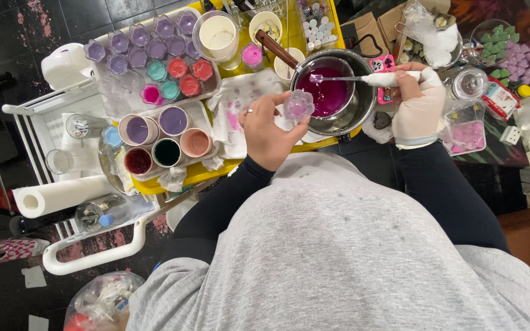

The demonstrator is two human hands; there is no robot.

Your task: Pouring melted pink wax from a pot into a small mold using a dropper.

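My left hand (266, 130) holds a small clear flower-shaped mould (299, 105) at the near rim of a steel pot (352, 111). The pot contains magenta liquid (327, 92) and has a brown wooden handle (275, 48). My right hand (419, 101), in a white glove, grips a spoon (363, 78) whose wrapped handle crosses the pot's right rim. The spoon's bowl hangs over the liquid, just above the mould.
A yellow tray (194, 174) carries rows of small purple, teal, red and pink filled moulds (154, 58), paper cups of dye (164, 138) and stained paper towels (234, 110). A towel roll (59, 195) lies on a white cart at left. Green and purple pieces (507, 49) lie at right.
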